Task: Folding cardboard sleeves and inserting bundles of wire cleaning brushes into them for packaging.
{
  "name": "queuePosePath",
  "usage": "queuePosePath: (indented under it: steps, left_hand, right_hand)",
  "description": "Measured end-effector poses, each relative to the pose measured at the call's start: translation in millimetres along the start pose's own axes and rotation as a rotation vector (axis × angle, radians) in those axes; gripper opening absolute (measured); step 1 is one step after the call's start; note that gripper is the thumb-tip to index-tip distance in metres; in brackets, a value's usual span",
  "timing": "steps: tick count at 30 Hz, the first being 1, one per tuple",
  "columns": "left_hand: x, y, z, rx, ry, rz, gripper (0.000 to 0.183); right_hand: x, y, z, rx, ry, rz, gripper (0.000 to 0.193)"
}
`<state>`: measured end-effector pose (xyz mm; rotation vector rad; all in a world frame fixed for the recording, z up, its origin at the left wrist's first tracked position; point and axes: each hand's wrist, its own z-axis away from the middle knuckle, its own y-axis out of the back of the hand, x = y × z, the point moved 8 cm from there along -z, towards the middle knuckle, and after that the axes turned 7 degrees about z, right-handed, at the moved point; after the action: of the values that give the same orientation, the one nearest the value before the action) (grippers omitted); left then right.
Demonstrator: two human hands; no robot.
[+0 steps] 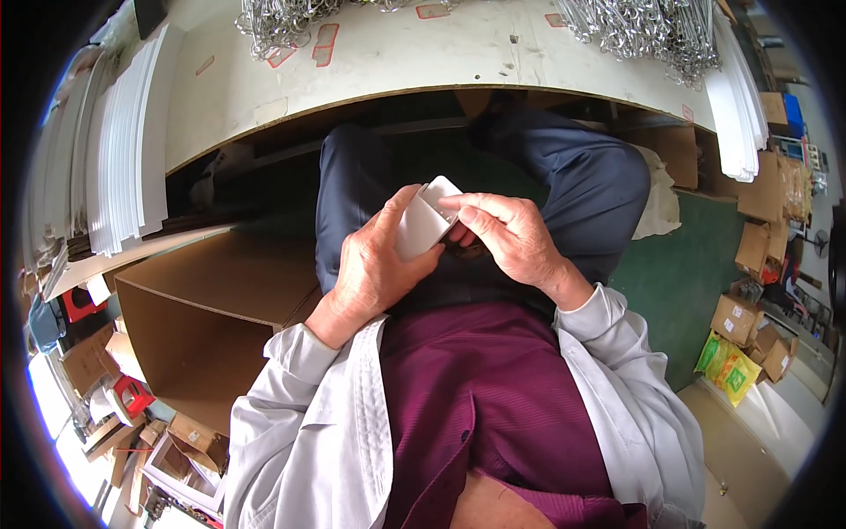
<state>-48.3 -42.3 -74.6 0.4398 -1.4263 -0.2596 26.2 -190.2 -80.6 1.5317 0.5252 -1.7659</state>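
Note:
A white, flat rectangular case with rounded corners is held over my lap, tilted. My left hand is closed around its left side and lower end, thumb along the upper edge. Toward its right side a narrower face shows small marks, too small to make out. My right hand reaches over that side, with index finger and thumb drawn together against the case. The other right fingers curl in below the case. Whatever lies between the right fingertips is too small or hidden to tell.
Across my knees stands a white worktable with heaps of metal hooks at its back. White strips are stacked at its left end, more at its right. An open cardboard box stands by my left leg; smaller cartons are far right.

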Motion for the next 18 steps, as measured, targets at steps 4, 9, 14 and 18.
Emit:
queuePosePath:
  steps: [4,9,14,18]
  left_hand:
    - [-1,-3,-2,-0.006,0.000,-0.010,0.076]
    - [6,1,-5,-0.019,0.026,0.028,0.074]
    - [6,-2,-6,-0.054,0.043,0.038,0.071]
    - [5,-6,-6,-0.058,0.016,-0.019,0.068]
  right_hand:
    - [0,-3,-3,0.080,0.021,0.061,0.027]
    - [1,-2,-6,0.127,-0.086,-0.165,0.027]
    - [19,-3,-1,0.164,-0.229,-0.331,0.021]
    - [19,-9,0,0.206,-0.187,-0.222,0.016]
